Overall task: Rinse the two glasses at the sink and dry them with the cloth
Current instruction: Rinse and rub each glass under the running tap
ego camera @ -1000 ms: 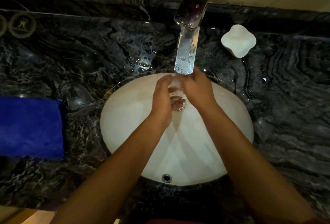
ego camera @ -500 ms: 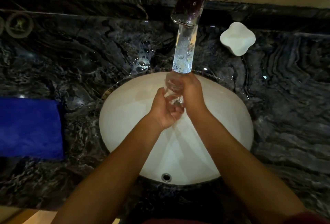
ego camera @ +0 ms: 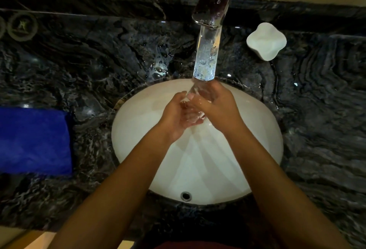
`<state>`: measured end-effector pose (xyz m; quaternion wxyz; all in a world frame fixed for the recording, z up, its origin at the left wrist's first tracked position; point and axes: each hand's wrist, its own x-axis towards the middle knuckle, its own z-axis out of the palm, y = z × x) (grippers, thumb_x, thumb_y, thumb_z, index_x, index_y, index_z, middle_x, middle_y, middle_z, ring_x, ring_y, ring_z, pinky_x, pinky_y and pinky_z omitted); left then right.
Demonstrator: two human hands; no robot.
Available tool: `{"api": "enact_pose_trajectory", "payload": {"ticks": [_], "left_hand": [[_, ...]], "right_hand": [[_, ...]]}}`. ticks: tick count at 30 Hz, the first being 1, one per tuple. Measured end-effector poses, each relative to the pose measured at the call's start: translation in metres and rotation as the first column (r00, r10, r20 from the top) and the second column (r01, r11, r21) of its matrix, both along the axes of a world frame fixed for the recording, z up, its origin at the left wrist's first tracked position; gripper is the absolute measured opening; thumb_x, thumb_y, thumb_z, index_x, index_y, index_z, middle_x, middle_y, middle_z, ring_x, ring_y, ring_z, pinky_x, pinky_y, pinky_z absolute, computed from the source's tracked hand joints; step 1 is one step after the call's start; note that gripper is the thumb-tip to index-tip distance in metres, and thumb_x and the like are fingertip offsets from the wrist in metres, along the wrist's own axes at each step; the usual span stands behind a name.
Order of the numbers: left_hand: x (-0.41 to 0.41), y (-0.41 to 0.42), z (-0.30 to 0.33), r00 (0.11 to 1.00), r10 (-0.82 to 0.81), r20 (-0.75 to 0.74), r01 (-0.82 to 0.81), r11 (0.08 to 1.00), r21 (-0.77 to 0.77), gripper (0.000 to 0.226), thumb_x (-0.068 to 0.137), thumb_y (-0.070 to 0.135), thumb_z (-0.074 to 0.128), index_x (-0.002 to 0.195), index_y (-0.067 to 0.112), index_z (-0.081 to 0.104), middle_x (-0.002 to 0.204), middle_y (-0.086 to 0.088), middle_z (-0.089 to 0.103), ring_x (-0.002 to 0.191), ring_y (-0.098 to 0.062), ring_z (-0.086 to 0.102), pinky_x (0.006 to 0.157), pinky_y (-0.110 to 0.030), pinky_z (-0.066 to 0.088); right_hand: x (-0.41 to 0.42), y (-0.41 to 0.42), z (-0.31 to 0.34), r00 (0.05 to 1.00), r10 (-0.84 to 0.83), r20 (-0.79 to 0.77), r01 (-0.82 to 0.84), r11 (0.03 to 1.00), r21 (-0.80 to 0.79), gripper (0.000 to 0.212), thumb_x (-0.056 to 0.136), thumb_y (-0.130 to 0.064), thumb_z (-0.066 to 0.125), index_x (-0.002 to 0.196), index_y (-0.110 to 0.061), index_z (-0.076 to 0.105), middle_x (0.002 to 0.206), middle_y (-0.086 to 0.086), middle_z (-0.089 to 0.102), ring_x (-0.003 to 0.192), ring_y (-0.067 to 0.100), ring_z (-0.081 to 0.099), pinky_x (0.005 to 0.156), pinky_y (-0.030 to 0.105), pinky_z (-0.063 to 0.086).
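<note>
A clear glass (ego camera: 195,115) is held tilted under the water stream (ego camera: 206,58) from the chrome tap (ego camera: 213,1), over the white oval sink (ego camera: 257,149). My right hand (ego camera: 219,108) grips the glass from the right, fingers curled round it. My left hand (ego camera: 175,118) cups it from the left and below. Much of the glass is hidden by my fingers and the water. A folded blue cloth (ego camera: 33,141) lies on the dark marble counter (ego camera: 89,66), left of the sink. I cannot make out a second glass for sure.
A white lobed dish (ego camera: 266,40) stands on the counter behind and right of the sink. Two dark round objects (ego camera: 21,26) sit at the far back left. Water is pooled on the counter left of the tap (ego camera: 158,68). The sink's overflow hole (ego camera: 185,195) faces me.
The glass has come down a little from the spout. My left hand has moved up and closed in beside my right hand around the glass.
</note>
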<state>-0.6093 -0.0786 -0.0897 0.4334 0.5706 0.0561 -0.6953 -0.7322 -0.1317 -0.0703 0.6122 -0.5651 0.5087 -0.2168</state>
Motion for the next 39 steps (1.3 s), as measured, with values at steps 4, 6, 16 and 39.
{"api": "enact_pose_trajectory", "payload": {"ticks": [4, 6, 16, 39], "left_hand": [[-0.006, -0.002, 0.011, 0.98, 0.135, 0.147, -0.121, 0.987, -0.105, 0.024, 0.108, 0.028, 0.055, 0.126, 0.013, 0.061, 0.106, -0.01, 0.071, 0.087, -0.024, 0.072, 0.08, -0.041, 0.057], [-0.006, 0.0, 0.013, 0.933, 0.083, 0.35, -0.002, 0.974, -0.225, 0.025, 0.1, 0.027, 0.068, 0.124, 0.022, 0.062, 0.117, -0.004, 0.074, 0.104, -0.018, 0.073, 0.085, -0.035, 0.058], [0.011, -0.014, 0.02, 0.87, -0.152, 0.47, 0.213, 0.974, -0.078, 0.033, 0.102, 0.055, 0.047, 0.107, 0.028, 0.066, 0.091, -0.005, 0.073, 0.065, -0.023, 0.061, 0.05, -0.027, 0.041], [0.029, 0.006, 0.042, 0.942, -0.149, 0.301, 0.154, 0.988, 0.008, 0.058, 0.087, 0.062, 0.075, 0.125, 0.019, 0.063, 0.11, -0.017, 0.078, 0.088, -0.024, 0.075, 0.09, -0.042, 0.061]], "right_hand": [[0.005, -0.006, -0.004, 0.99, -0.141, 0.021, 0.14, 0.99, 0.03, 0.029, 0.089, -0.034, 0.073, 0.115, -0.021, 0.072, 0.1, -0.005, 0.08, 0.096, 0.012, 0.076, 0.087, 0.034, 0.06], [0.008, -0.008, -0.005, 0.965, -0.258, 0.057, 0.249, 0.96, 0.128, 0.024, 0.093, -0.03, 0.066, 0.113, -0.018, 0.074, 0.1, 0.001, 0.08, 0.094, 0.02, 0.078, 0.085, 0.04, 0.062], [0.0, -0.013, -0.002, 0.983, -0.147, 0.109, 0.117, 0.962, 0.245, 0.036, 0.094, -0.034, 0.068, 0.13, -0.029, 0.065, 0.114, -0.007, 0.078, 0.098, 0.01, 0.077, 0.072, 0.02, 0.059], [-0.015, 0.025, 0.013, 0.946, 0.112, 0.304, -0.308, 0.6, 0.738, 0.082, 0.092, -0.083, 0.035, 0.101, -0.015, 0.081, 0.103, 0.035, 0.074, 0.058, 0.032, 0.072, 0.043, 0.024, 0.046]]}}
